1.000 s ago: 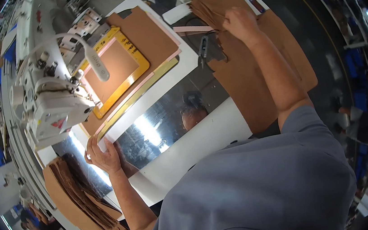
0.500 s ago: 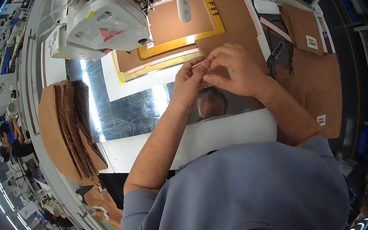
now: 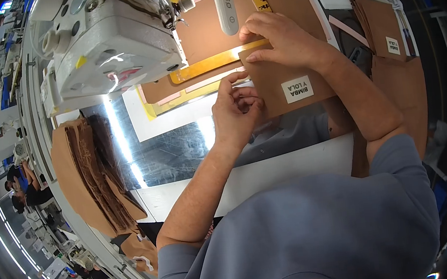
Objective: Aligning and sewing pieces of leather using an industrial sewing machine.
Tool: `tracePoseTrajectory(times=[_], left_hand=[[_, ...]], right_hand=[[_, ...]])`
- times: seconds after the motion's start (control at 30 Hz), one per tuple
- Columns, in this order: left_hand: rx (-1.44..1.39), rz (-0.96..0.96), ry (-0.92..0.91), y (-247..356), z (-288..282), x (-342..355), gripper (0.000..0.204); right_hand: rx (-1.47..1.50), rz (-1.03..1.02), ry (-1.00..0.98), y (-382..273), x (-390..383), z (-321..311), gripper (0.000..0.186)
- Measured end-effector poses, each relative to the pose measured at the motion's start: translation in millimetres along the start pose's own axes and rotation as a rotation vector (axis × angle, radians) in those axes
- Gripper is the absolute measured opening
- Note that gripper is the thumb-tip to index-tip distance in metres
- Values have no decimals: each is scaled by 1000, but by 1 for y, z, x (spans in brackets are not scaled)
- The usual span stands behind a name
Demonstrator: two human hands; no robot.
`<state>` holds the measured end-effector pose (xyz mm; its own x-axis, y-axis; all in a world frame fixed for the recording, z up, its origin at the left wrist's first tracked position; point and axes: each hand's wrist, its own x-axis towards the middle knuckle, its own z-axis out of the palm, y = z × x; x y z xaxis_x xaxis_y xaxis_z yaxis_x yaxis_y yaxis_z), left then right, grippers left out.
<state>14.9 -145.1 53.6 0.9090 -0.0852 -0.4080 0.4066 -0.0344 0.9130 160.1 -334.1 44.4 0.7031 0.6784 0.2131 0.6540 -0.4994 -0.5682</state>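
Observation:
A flat brown panel (image 3: pixel 277 81) with a white label (image 3: pixel 297 90) lies over the metal work surface, its upper left corner overlapping a yellow-orange frame (image 3: pixel 223 61). My right hand (image 3: pixel 292 40) is above the panel's top edge, thumb near that corner and fingers arched away from it; the gap between them looks bare. Beside the panel's left edge is my left hand (image 3: pixel 237 110). Its index finger reaches to the edge and the other fingers curl in. What they hold, if anything, is too small to make out.
A white sewing machine head (image 3: pixel 114 50) stands at upper left, and a white handheld-looking device (image 3: pixel 225 7) hangs over the frame. Stacked brown panels (image 3: pixel 92 176) lie at left. More labelled brown pieces (image 3: pixel 381 28) and a pink strip (image 3: pixel 349 31) are at right.
My hands, pinched together over the panel before, are now apart. The right one has moved up and away, uncovering the panel's label. The whole view has shifted slightly.

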Motion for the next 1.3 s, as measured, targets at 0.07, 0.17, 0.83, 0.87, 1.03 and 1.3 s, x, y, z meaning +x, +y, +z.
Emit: tracePoseTrajectory(times=[0.07,0.17,0.83,0.87,1.03,1.3], left_hand=[[14,165,83,-9,-6,7,49],[42,255,101,-11,-13,16,49],[540,415,510,-15,-70,42,14],[634,477,514,-9,-69,41,16],[895,529,491,-8,-79,41,28],[1278,668,444,-9,-100,44,44]], right_hand=[[152,-16,6,-2,5,0,27],[321,19,-128,13,11,-2,25],[1929,278,-71,58,183,81,29],[1680,382,-54,58,189,79,23],[1330,432,-54,65,181,91,24],[1047,296,-83,70,175,110,26]])
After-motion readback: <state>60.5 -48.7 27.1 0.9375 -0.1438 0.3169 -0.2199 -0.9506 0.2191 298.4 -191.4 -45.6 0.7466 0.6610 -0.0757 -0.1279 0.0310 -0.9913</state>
